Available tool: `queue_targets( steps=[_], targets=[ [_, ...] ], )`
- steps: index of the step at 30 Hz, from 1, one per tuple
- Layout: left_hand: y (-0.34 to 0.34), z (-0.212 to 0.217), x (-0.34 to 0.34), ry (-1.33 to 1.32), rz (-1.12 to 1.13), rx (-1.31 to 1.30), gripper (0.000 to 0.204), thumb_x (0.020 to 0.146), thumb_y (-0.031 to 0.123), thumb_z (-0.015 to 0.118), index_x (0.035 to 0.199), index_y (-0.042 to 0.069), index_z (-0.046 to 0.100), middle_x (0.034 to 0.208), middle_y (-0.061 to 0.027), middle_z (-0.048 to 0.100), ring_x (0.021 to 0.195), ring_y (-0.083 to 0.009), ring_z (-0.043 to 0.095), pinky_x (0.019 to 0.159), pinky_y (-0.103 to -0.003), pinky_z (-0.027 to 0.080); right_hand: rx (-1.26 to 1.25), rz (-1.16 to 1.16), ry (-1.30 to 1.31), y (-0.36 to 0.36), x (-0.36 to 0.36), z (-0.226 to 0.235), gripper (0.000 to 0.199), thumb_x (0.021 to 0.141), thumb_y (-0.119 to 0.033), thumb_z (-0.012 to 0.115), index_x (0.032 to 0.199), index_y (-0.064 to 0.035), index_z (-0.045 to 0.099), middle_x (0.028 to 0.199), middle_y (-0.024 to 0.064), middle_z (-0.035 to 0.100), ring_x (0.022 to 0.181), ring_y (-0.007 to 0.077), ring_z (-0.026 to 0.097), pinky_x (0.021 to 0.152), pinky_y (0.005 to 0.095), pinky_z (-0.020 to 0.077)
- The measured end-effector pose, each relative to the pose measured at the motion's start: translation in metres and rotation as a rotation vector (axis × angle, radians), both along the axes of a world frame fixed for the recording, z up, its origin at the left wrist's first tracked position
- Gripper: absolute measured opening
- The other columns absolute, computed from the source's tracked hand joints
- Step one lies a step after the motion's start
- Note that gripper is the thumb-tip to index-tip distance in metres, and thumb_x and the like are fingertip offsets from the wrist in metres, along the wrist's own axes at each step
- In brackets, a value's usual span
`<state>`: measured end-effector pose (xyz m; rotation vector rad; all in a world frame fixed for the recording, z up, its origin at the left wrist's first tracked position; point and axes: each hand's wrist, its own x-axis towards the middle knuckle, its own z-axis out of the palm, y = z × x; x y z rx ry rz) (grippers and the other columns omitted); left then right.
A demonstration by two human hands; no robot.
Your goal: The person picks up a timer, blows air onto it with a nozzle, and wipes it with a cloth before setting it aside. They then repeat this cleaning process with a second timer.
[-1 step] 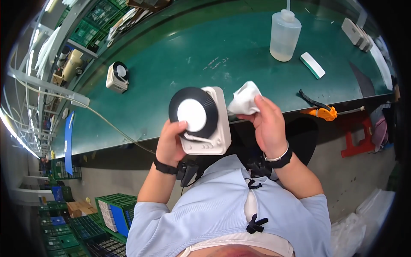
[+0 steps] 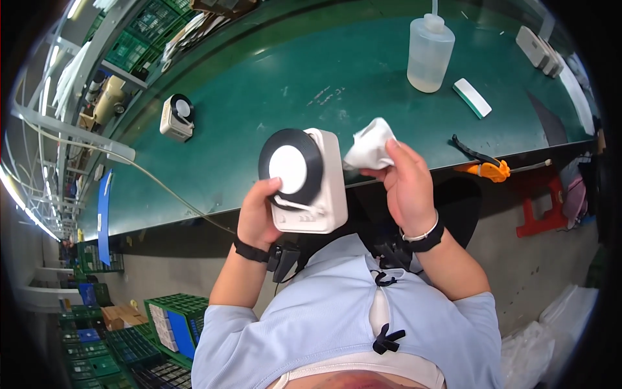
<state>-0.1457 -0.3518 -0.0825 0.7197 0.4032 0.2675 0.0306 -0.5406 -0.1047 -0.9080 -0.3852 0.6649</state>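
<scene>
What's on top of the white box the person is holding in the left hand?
A black disc with a white round centre sits on the face of the white box. The left hand grips the box's edge, and its fingers hide the disc's lower rim.

Bright, perhaps overhead light, warped edges

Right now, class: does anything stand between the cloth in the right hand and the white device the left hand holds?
Nothing visible does. The crumpled white cloth in the right hand sits right beside the white device, which the left hand holds up above the green table.
</scene>
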Motion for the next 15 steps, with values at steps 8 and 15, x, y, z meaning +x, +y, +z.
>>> queue_targets(
  steps=[8, 15],
  targets=[
    [-0.008, -0.006, 0.018, 0.052, -0.066, -0.261, 0.057, 0.098, 0.049, 0.053, 0.134, 0.005, 0.059, 0.12, -0.0133, 0.071, 0.101, -0.0297, 0.072, 0.089, -0.041, 0.059, -0.034, 0.001, -0.624, 0.018, 0.016, 0.038, 0.035, 0.102, -0.016, 0.051, 0.128, 0.0031, 0.064, 0.129, 0.0129, 0.067, 0.121, 0.0249, 0.062, 0.109, 0.0373, 0.0408],
    [-0.009, -0.013, 0.026, -0.33, -0.257, -0.564, 0.052, 0.103, 0.041, 0.052, 0.14, 0.005, 0.053, 0.125, -0.0144, 0.065, 0.11, -0.03, 0.068, 0.092, -0.045, 0.059, 0.096, -0.094, -1.385, 0.032, -0.007, 0.038, 0.04, 0.087, -0.004, 0.055, 0.126, -0.0004, 0.066, 0.143, 0.0114, 0.06, 0.141, 0.0345, 0.048, 0.122, 0.0468, 0.0208]
  ],
)
